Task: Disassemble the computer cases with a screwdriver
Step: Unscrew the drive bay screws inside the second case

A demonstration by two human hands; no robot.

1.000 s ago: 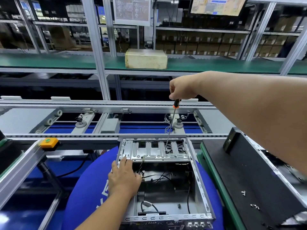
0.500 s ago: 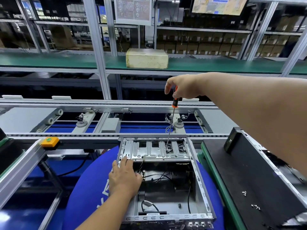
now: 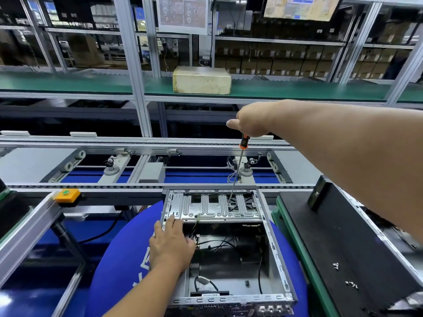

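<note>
An open metal computer case (image 3: 278,255) lies on a round blue mat (image 3: 119,259) in front of me, with black cables inside. A ribbed silver bracket plate (image 3: 206,208) spans its far end. My right hand (image 3: 251,124) grips the black and orange handle of a long screwdriver (image 3: 237,170) from above. The tool stands nearly upright, its tip down on the plate's right part. My left hand (image 3: 170,243) rests on the case's left wall and the plate's near left corner, fingers spread flat.
A black case panel (image 3: 338,250) lies on the green-edged bench at right with loose screws (image 3: 335,266) on it. A roller conveyor (image 3: 146,170) runs behind the case. An orange button box (image 3: 66,195) sits at left. A beige box (image 3: 201,80) stands on the green shelf.
My right hand has shifted its fingers on the screwdriver handle, the forefinger now sticking out to the left. The tip stays on the plate. My left hand has not moved.
</note>
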